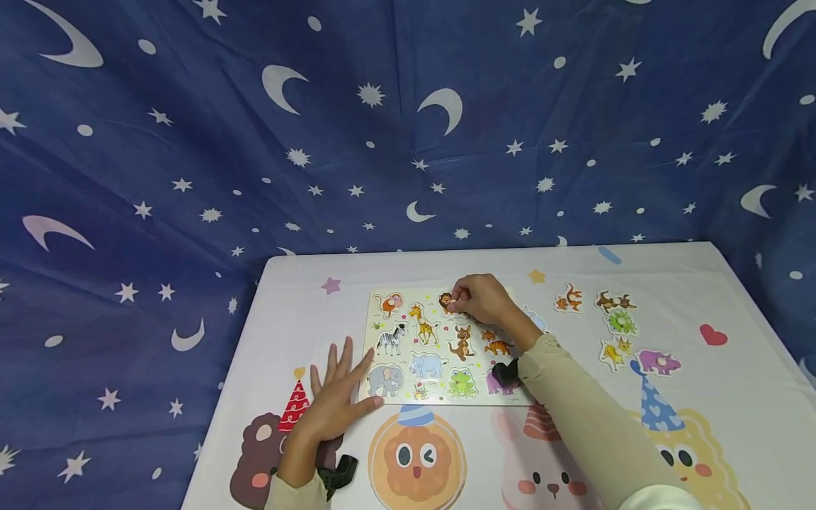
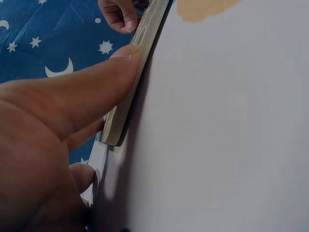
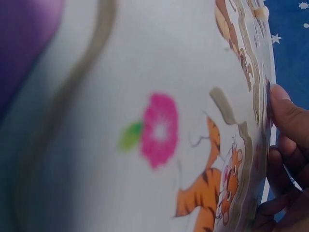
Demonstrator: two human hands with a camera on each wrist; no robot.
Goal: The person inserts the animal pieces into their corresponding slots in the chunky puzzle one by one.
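Observation:
A wooden animal puzzle board (image 1: 408, 340) lies on the table, with a zebra, giraffe, elephant, frog and other animals on it. My left hand (image 1: 338, 397) spreads its fingers at the board's lower left corner; in the left wrist view the thumb (image 2: 101, 84) presses along the board's edge (image 2: 128, 106). At the board's top my right hand (image 1: 481, 297) pinches the lion piece (image 1: 444, 301), whose right part the fingers hide. In the right wrist view the tiger (image 3: 207, 193) lies near this hand, while the lion cannot be made out.
Right of the board lie loose animal pieces: a fox-like orange piece (image 1: 569, 299), a brown kangaroo-like piece (image 1: 615, 301), a green piece (image 1: 621, 323), a yellow piece (image 1: 615, 353) and a purple hippo (image 1: 658, 363). A blue starry curtain (image 1: 382, 142) hangs behind the white table (image 1: 293, 297).

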